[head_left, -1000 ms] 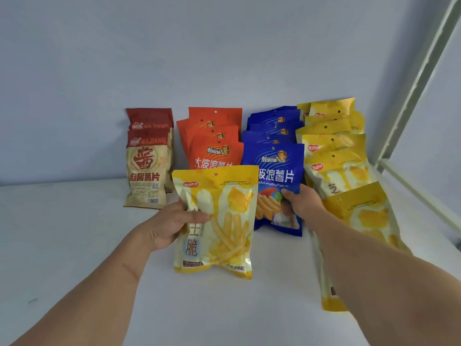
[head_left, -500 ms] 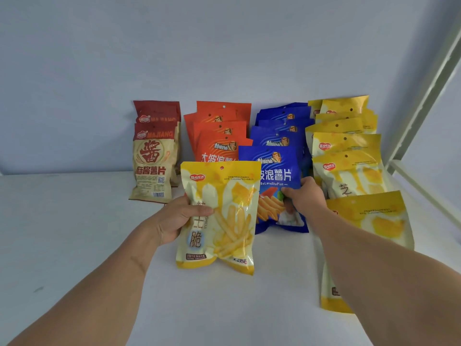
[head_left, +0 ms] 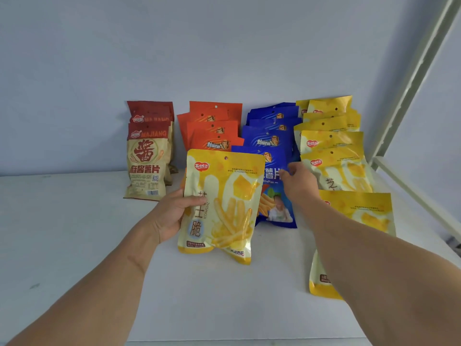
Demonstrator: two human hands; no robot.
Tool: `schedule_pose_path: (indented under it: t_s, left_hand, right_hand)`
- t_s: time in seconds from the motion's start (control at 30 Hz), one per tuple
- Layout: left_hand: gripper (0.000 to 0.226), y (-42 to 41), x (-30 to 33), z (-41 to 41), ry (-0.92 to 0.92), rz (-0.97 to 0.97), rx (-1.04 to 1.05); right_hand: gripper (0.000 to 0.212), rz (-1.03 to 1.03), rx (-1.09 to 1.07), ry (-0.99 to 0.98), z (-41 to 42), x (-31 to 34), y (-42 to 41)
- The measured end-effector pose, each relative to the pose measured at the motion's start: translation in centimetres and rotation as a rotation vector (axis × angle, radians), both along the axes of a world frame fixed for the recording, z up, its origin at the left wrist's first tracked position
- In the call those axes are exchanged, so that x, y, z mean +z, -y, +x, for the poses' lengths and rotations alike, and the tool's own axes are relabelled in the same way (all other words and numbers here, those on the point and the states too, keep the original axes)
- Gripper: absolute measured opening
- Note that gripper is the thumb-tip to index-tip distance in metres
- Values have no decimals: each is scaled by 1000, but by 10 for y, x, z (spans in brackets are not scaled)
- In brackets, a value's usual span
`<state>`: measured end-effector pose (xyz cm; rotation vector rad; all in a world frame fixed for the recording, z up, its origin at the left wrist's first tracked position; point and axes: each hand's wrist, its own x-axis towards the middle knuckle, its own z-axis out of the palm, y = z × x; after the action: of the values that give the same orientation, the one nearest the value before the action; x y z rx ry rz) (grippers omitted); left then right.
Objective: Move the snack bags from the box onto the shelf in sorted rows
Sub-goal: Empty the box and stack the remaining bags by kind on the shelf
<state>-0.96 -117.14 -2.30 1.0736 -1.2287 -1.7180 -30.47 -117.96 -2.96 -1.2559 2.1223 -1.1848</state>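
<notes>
So the white shelf [head_left: 74, 245] is a plain flat surface, a bit scuffed near its left edge, backed by a bare pale blue-grey wall [head_left: 224, 46]. A white metal upright [head_left: 414, 78] runs diagonally along the shelf's right edge with a rail coming off it.

Four rows of snack bags stand toward the back edge: brown-and-red bags [head_left: 147, 156] furthest left, then orange bags [head_left: 212, 126], blue bags [head_left: 272, 131], and yellow bags [head_left: 329, 143] nearest the right edge. The yellow row comes furthest forward, with its front bag [head_left: 361, 216] partly hidden behind the right forearm.

The left hand [head_left: 172, 216] grips a yellow fries bag [head_left: 222, 206] by its left side, thumb on the front, holding it upright in front of the orange row, above the middle of the shelf. The right hand [head_left: 299, 183] is on the front blue bag [head_left: 277, 211], fingers curled at its upper right edge, looks like a pinch there.
</notes>
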Motion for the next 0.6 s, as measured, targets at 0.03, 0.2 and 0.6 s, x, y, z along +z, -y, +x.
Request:
schedule_pose_path:
  t_s: [0.03, 0.2, 0.6]
  left_hand:
    - [29, -2, 0, -4, -13, 7, -8]
    - [31, -20, 1, -43, -59, 2, -105]
    - [44, -103, -22, -196, -49, 50, -65]
  right_hand:
    - [43, -8, 1, -41, -4, 7, -3]
    - [33, 22, 30, -272, -40, 33, -30]
    - [32, 49, 90, -480, -179, 37, -149]
